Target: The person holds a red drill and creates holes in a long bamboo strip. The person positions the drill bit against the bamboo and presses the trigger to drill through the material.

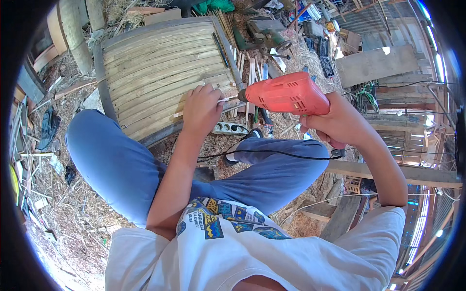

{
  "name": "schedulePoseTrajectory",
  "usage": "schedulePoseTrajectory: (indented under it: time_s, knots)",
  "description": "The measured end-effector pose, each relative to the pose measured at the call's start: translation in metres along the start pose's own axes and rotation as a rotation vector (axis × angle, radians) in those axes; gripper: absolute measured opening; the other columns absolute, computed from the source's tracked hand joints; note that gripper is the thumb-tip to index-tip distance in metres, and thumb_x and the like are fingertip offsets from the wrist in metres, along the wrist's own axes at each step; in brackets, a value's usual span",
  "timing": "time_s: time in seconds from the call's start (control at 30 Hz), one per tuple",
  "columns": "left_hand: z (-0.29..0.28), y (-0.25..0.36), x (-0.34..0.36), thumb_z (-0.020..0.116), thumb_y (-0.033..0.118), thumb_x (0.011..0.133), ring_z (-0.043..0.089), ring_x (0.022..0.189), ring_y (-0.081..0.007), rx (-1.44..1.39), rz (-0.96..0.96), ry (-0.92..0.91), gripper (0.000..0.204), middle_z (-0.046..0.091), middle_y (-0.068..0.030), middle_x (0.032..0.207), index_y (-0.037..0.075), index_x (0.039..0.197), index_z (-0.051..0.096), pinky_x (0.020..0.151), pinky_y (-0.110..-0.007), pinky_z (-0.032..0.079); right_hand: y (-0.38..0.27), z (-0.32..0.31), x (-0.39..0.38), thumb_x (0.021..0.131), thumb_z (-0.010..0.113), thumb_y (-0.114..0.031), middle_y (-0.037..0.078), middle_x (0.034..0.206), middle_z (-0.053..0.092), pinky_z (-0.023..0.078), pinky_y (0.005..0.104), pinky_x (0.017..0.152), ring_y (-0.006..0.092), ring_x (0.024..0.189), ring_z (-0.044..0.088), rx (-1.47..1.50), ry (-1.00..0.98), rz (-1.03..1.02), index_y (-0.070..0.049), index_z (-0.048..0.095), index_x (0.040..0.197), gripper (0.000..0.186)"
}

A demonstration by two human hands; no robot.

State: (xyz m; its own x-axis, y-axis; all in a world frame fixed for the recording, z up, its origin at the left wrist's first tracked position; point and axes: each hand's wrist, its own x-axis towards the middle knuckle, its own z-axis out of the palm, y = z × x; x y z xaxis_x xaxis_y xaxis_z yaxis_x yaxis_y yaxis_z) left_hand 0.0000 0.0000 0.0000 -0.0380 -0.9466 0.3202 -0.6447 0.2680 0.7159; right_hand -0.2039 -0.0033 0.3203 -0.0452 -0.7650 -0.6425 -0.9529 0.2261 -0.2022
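My right hand is wrapped round the handle of a red corded power drill, which lies sideways with its chuck toward the left. Closed over a thin pale stick is my left hand, just left of the drill. One end of the stick meets the drill's dark chuck, though whether it is clamped there I cannot tell. Its other end shows past the left side of my hand. Beneath my left hand lies a slatted wooden panel with a darker frame, low over the ground in front of me.
A white power strip lies beyond my bent knees. The drill's black cord crosses my blue trousers. Narrow wooden strips lie right of the panel. Straw and shavings cover the ground, with wooden posts at far left and planks at right.
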Motion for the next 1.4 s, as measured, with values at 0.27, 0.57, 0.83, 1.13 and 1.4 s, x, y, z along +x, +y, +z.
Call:
schedulePoseTrajectory:
  time_s: [0.27, 0.57, 0.83, 1.13, 1.4]
  knots:
    - [0.002, -0.001, -0.002, 0.084, 0.017, 0.09, 0.067, 0.107, -0.0322, 0.019, 0.011, 0.043, 0.009, 0.069, -0.0082, 0.101, 0.013, 0.096, 0.078, 0.096, -0.05, 0.05, 0.006, 0.001, 0.007, 0.091, 0.078, -0.024, 0.005, 0.062, 0.063, 0.044, 0.0362, 0.04, 0.0159, 0.042, 0.057, 0.0, 0.016, -0.046, 0.001, 0.079, 0.097, 0.026]
    - [0.004, -0.002, -0.001, 0.085, 0.016, 0.089, 0.067, 0.106, -0.0321, 0.012, 0.021, 0.049, 0.011, 0.069, -0.0079, 0.1, 0.013, 0.096, 0.078, 0.096, -0.049, 0.05, 0.011, 0.001, 0.011, 0.091, 0.078, -0.025, 0.007, 0.064, 0.066, 0.047, 0.0364, 0.044, 0.0162, 0.044, 0.06, 0.008, 0.027, -0.102, 0.002, 0.08, 0.098, 0.028]
    - [0.005, -0.002, -0.002, 0.085, 0.016, 0.089, 0.067, 0.106, -0.0319, 0.023, 0.016, 0.056, 0.011, 0.069, -0.0076, 0.102, 0.013, 0.097, 0.079, 0.096, -0.049, 0.049, 0.007, 0.001, 0.008, 0.09, 0.078, -0.026, 0.006, 0.063, 0.065, 0.046, 0.0357, 0.043, 0.0154, 0.045, 0.059, -0.007, 0.023, -0.073, 0.002, 0.08, 0.096, 0.028]
    - [0.005, -0.001, -0.002, 0.084, 0.017, 0.089, 0.067, 0.106, -0.0314, 0.034, 0.018, 0.06, 0.01, 0.069, -0.0072, 0.101, 0.014, 0.096, 0.078, 0.096, -0.048, 0.049, 0.011, 0.002, 0.011, 0.089, 0.078, -0.026, 0.006, 0.063, 0.065, 0.047, 0.0362, 0.045, 0.0151, 0.047, 0.06, 0.004, 0.026, -0.076, 0.001, 0.079, 0.095, 0.028]
    - [0.005, -0.001, -0.001, 0.084, 0.016, 0.091, 0.067, 0.106, -0.0312, 0.041, 0.01, 0.057, 0.008, 0.069, -0.0072, 0.101, 0.013, 0.096, 0.078, 0.096, -0.048, 0.049, 0.008, 0.001, 0.009, 0.088, 0.079, -0.027, 0.005, 0.064, 0.065, 0.047, 0.0359, 0.046, 0.0156, 0.048, 0.061, -0.005, 0.03, -0.034, 0.0, 0.079, 0.095, 0.028]
